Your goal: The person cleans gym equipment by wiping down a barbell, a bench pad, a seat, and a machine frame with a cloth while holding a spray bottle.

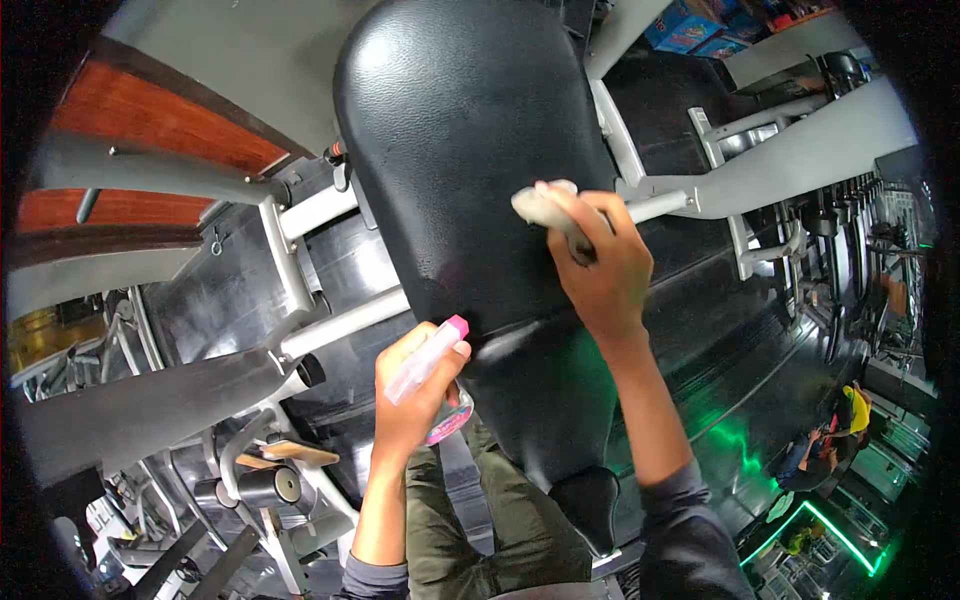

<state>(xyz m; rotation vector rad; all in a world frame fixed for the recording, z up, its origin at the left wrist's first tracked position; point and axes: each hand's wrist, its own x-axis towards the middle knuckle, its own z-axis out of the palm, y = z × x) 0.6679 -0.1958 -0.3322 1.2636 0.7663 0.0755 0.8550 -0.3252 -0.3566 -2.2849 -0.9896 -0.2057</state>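
Observation:
A black padded gym bench point(470, 130) fills the middle of the head view, its surface shiny in places. My left hand point(405, 385) is wrapped round a spray bottle point(425, 365) with a pink nozzle tip, near the bench's left edge. Part of the bottle's clear body with pink marking shows below the fingers. On the right, my right hand point(605, 260) grips a pale, bunched cloth point(545, 207) over the bench pad. Whether the cloth presses on the pad is hard to tell.
Grey metal frame bars point(325, 210) flank the bench on the left, and a thick grey arm point(790, 160) runs along the right. A small black pad point(587, 505) sits near my legs. Further off are a dumbbell rack point(835, 235) and another person point(835, 435).

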